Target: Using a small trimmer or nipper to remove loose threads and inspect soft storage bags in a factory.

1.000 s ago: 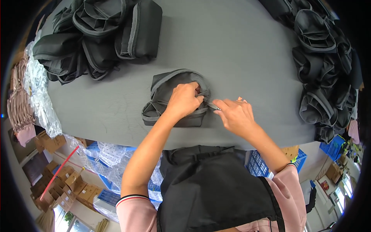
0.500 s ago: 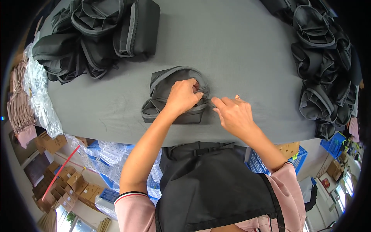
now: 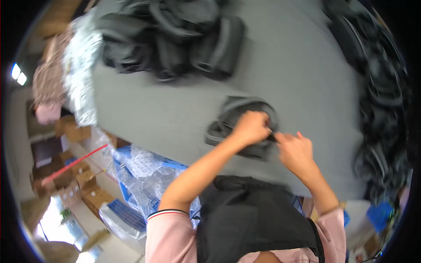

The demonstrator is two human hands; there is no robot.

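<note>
A black fabric pouch [image 3: 258, 151] with a grey-trimmed rim and inner dividers lies open on the grey table in front of me. My left hand [image 3: 252, 128] reaches over it, its fingers closed on the rim at the right side. Just right of that spot, my right hand [image 3: 297, 153] is pinched at the pouch's edge, with one finger raised. Whatever small part it grips is blurred and too small to name. The inside of the pouch is partly covered by my left hand and forearm.
Similar black pouches [image 3: 219, 48] are heaped at the far left, and more pouches [image 3: 379, 87] line the right side of the grey table [image 3: 158, 109]. Clear plastic wrapping [image 3: 81, 65] hangs at the left edge. Below stand blue crates [image 3: 127, 184] and cardboard boxes [image 3: 94, 197].
The whole view has swung, so the table and pouches appear shifted right and blurred. Both hands keep their places at the pouch's right rim, with little visible change in their grip.
</note>
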